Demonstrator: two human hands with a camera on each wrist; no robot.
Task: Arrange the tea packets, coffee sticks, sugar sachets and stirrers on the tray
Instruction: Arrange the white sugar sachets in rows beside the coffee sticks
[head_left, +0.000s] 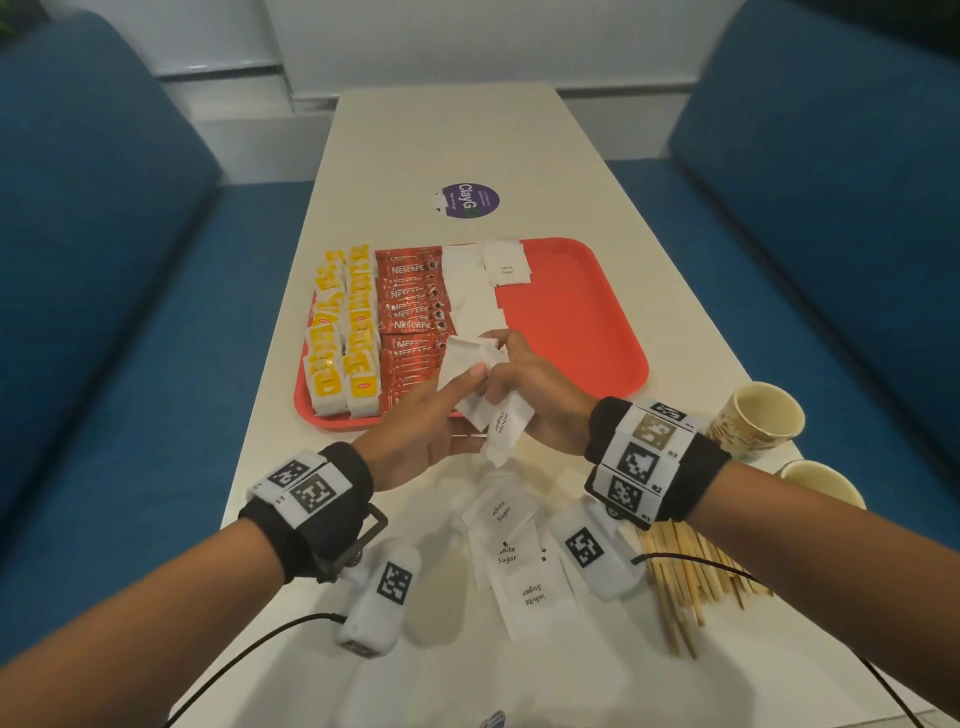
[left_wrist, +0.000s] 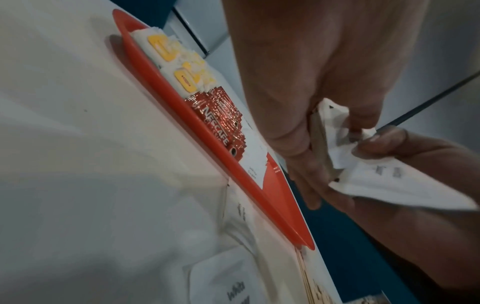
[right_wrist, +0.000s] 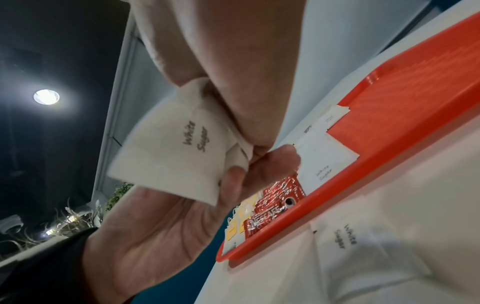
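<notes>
Head view: both hands, left hand (head_left: 426, 431) and right hand (head_left: 535, 395), pinch a bunch of white sugar sachets (head_left: 488, 395) (fingers curled round them) just above the red tray's (head_left: 587, 322) near edge.

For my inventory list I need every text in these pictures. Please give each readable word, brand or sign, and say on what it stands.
"NESCAFE CLASSIC": red coffee sticks on the tray.
"White Sugar": sugar sachets on the table, one on the tray, and those in the hands.
"ClayG": purple round sticker; its small print is unreadable.
Yellow tea packets: label too small to read.
Wristband markers: patterns; small digits unreadable.
</notes>
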